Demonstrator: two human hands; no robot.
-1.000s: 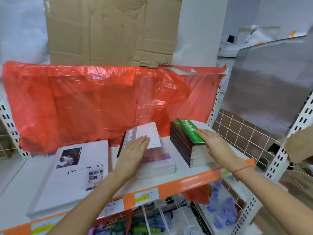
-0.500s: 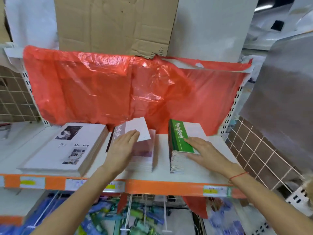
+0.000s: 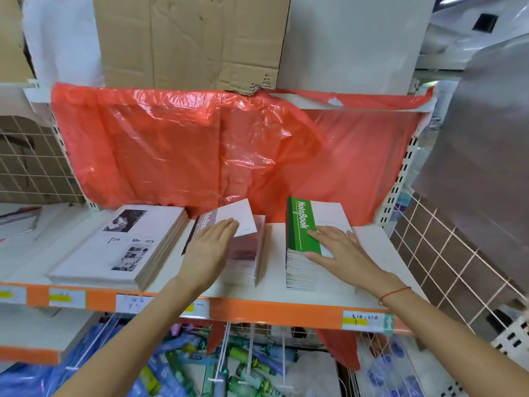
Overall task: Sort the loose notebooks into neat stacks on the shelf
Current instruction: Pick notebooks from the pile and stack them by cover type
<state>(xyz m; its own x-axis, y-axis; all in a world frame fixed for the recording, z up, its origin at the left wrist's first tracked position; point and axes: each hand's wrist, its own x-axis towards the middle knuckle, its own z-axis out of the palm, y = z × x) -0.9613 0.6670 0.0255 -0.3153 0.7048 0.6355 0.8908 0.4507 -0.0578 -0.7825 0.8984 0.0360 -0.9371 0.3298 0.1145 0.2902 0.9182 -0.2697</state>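
Shop: price labels (image 3: 367,320) on shelf edge (image 3: 274,312), stacked notebooks (image 3: 303,245).

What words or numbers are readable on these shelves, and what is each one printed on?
"NoteBook": green cover strip of the top notebook on the right stack, under the right hand.
"Tim Me ory", gaps glared out: white album cover on the left stack.
Grey strip of the middle stack's tilted top notebook, under the left hand: lettering partly covered, unreadable.
Shelf-edge price labels: handwriting too small to read.
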